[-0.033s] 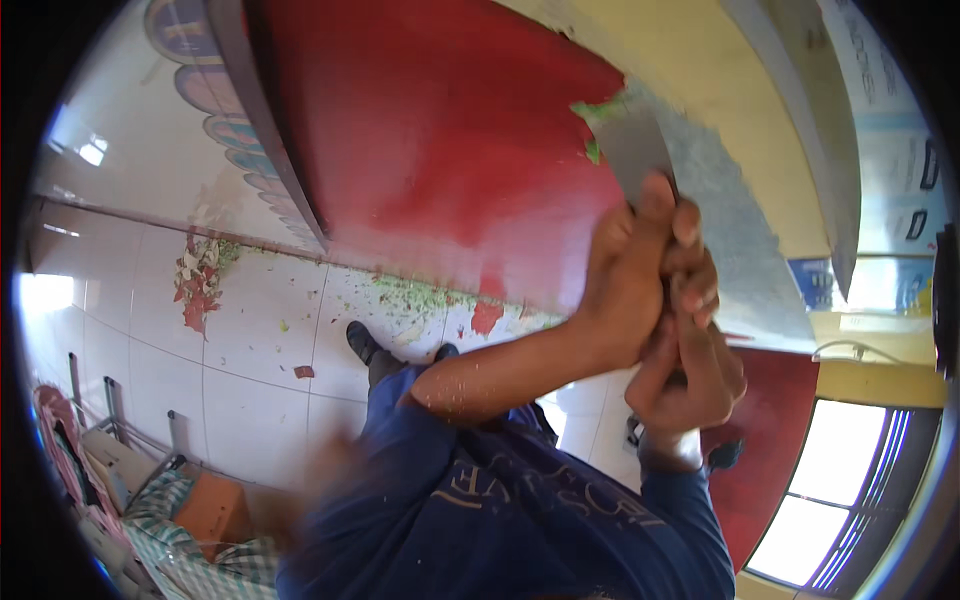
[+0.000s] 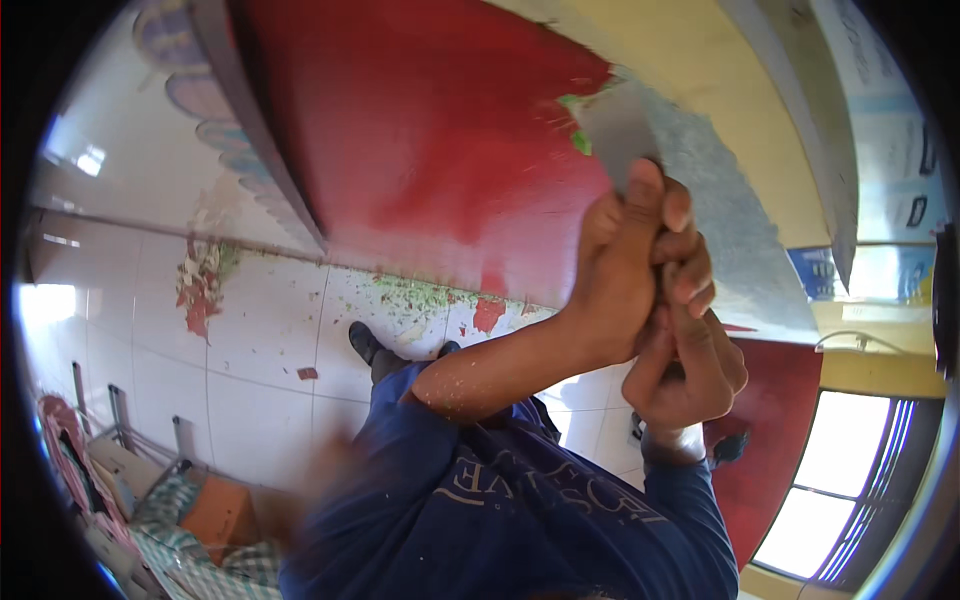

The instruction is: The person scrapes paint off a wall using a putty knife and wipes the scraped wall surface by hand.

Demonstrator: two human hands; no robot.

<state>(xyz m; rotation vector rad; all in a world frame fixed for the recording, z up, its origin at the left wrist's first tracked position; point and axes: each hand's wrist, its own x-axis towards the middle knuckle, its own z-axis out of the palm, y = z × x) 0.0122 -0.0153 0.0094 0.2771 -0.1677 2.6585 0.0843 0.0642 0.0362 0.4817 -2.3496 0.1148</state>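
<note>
My left hand (image 2: 615,260) and right hand (image 2: 690,380) are together, clamped one above the other on a flat grey metal scraper (image 2: 620,125), its handle hidden in my grip. The blade lies at the edge between the glossy red painted wall (image 2: 430,130) and a rough grey patch (image 2: 715,180), bright green flakes (image 2: 581,142) beside it.

We look down from the person's head, near the blue shirt (image 2: 400,510), facing the red wall (image 2: 420,150) and the white floor (image 2: 265,340).
</note>
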